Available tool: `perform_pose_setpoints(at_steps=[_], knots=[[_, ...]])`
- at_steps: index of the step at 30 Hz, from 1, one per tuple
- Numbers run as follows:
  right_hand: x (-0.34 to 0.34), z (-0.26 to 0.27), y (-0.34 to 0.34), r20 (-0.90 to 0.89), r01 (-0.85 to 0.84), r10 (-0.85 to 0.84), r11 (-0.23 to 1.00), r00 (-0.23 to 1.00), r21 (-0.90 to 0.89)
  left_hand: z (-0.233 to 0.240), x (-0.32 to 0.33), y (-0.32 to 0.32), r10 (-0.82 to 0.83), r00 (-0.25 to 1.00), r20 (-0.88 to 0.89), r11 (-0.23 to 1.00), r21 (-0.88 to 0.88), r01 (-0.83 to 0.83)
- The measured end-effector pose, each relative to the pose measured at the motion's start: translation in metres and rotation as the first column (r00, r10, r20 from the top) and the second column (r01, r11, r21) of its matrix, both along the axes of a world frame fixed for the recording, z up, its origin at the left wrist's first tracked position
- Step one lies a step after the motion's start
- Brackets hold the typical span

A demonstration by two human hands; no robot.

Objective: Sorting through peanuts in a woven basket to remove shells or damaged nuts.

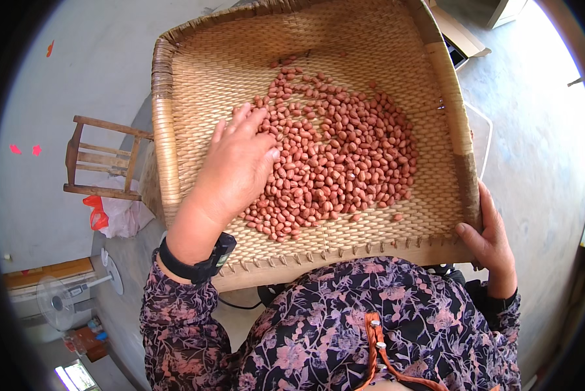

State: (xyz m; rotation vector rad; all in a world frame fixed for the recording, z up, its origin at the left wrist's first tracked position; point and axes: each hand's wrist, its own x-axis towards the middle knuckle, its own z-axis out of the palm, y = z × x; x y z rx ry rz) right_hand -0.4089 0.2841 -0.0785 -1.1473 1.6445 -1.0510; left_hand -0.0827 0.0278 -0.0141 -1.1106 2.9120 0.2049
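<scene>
A woven winnowing basket (199, 88) with a bound rim lies before me, its wooden front edge close against my body. Shelled red-skinned peanuts (341, 151) are spread over its middle, with a few strays toward the far side. My left hand (241, 151) is over the left margin of the peanuts, palm down, fingers apart and grasping nothing that I can see; its fingertips meet the nuts. At the near right corner, my right hand (490, 232) grips the basket rim, thumb on top and the other fingers outside. A black band with a device (199, 256) circles my left wrist.
Left of the basket stands a wooden chair (104, 159), with a white plastic bag (126, 210) beside it. A white standing fan (57, 303) is at the lower left. Beyond the far right corner sits an open cardboard box (461, 34) on the concrete floor (532, 171).
</scene>
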Motion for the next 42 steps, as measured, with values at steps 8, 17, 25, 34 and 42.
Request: perform_pose_setpoints(at_steps=[8, 17, 25, 34, 42], knots=[[-0.001, -0.003, 0.0, 0.017, 0.002, -0.002, 1.0, 1.0, -0.007, -0.003, -0.018, -0.009, -0.02, 0.984, -0.179, 0.999, 0.037, 0.027], [-0.002, -0.003, 0.0, 0.01, 0.002, -0.001, 1.0, 1.0, -0.013, -0.036, -0.072, 0.04, -0.244, 0.841, -0.483, 0.859, 0.295, 0.419], [0.0, 0.0, 0.001, -0.012, 0.008, -0.008, 1.0, 1.0, -0.018, -0.056, -0.116, 0.008, -0.313, 0.905, -0.289, 0.829, 0.382, 0.409], [0.001, 0.002, 0.001, 0.006, -0.001, 0.001, 1.0, 1.0, -0.014, -0.008, -0.086, -0.08, 0.356, 0.884, -0.302, 0.855, 0.488, -0.178], [-0.001, -0.004, 0.001, 0.06, 0.025, -0.025, 1.0, 0.998, -0.007, -0.014, -0.033, -0.087, 0.293, 0.928, -0.23, 0.903, 0.385, -0.19]])
